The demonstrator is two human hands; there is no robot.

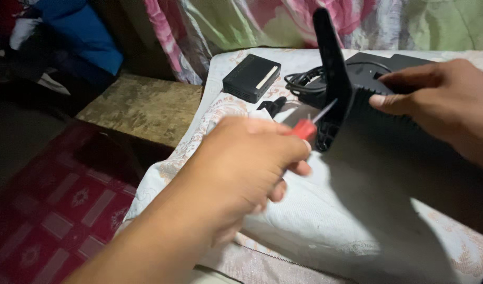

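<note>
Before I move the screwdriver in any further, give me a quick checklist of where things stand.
1. Left hand grips red-handled screwdriver: ok.
2. Screwdriver tip on the black stand arm: close to it, contact cannot tell.
3. Right hand steadies the black device: ok.
4. Coiled cable apart from the tip: ok.
5. Small black box away from both hands: ok.
6. Screw seated: cannot tell.

The pale bedspread (pixel 325 221) lies bare in front of the black monitor (pixel 410 152), leaving open room there. Behind, the upright monitor stand arm (pixel 331 68), a coiled black cable (pixel 304 81) and a small black box (pixel 252 78) crowd the far edge. Left of the bed, a worn wooden block (pixel 141 108) stands bare
</note>
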